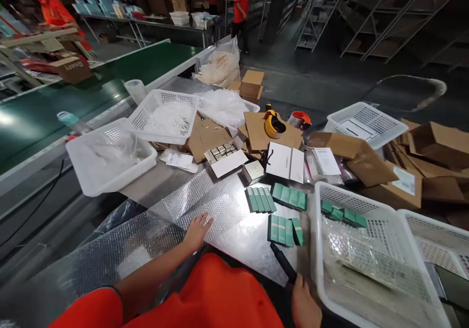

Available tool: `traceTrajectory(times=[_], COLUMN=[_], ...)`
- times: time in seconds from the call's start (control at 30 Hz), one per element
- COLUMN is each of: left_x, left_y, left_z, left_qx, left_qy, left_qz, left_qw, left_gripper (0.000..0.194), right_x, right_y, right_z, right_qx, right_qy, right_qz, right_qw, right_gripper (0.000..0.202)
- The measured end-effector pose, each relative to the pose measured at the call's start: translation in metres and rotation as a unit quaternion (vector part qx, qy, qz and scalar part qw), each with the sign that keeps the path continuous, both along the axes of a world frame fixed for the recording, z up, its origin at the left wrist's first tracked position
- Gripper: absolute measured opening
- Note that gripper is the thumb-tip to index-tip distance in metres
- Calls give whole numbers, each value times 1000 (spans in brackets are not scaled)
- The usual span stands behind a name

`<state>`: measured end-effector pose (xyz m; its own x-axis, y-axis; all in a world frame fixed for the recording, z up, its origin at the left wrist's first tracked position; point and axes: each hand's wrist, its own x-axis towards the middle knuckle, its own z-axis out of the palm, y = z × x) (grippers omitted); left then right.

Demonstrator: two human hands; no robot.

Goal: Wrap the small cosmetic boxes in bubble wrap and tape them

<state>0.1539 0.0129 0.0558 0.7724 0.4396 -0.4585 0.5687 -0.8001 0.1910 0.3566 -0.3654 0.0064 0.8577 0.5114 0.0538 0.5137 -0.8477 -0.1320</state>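
My left hand (197,230) lies flat with fingers apart on a sheet of clear bubble wrap (157,228) spread over the metal table. In the lower right, my right hand (305,302) is closed around a long black hand-held tool (283,262); its exact kind is unclear. The tool's far end points at a group of small green boxes (281,230). Behind these lie two more groups, a left row of green boxes (259,200) and a right row of green boxes (289,196). Both hands are apart from the boxes.
A white basket (317,240) with green boxes and clear packs stands right. Farther back are a white paper bag (286,163), an open box of small packs (229,164), a yellow tape dispenser (274,125) and cardboard. White baskets (110,179) stand left, beside a green conveyor (142,66).
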Motion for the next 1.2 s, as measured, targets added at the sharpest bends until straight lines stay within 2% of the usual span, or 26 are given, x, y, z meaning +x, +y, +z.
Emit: traceTrajectory(times=[0.07,0.13,0.23,0.3,0.37,0.43,0.53,0.6,0.7,0.77,0.83,0.93,1.03,1.2], left_x=[2,1,-6,-12,-17,-21,-23,-23,-21,-20,-20,-21,-23,-27], left_y=[-1,0,3,6,7,8,5,3,2,2,0,-1,0,2], left_z=[0,-3,-14,-22,-29,-35,-46,-55,-61,-58,-50,-41,-36,-30], left_qx=[-6,-18,-28,-28,-24,-17,-13,-22,-52,-65,-65,-74,-80,-72], left_qy=[-12,-25,-64,-80,-75,-62,-45,-32,-19,-22,-25,-20,-21,-37], left_qz=[12,22,51,70,74,67,71,85,107,117,130,123,105,92], left_qw=[1000,999,996,994,994,996,996,996,993,991,989,989,991,992], left_gripper=[82,80,74,68,65,65,69,72,78,81,83,91,94,89], right_x=[-6,-7,11,38,70,99,124,129,124,116,108,105,113,125], right_y=[21,62,149,213,272,320,365,380,388,388,385,382,385,393], right_z=[8,21,44,58,72,84,91,85,68,60,59,69,83,101], right_qx=[29,86,170,185,165,112,35,7,-10,-12,-7,-7,-29,-33], right_qy=[-40,-60,-56,-48,-39,-35,-54,-62,-50,-47,-58,-82,-88,-28], right_qz=[25,89,159,148,131,130,170,179,144,135,154,176,174,163], right_qw=[998,990,971,970,977,985,983,982,988,990,986,981,980,986], right_gripper=[40,38,41,48,55,62,70,71,71,70,67,61,57,54])
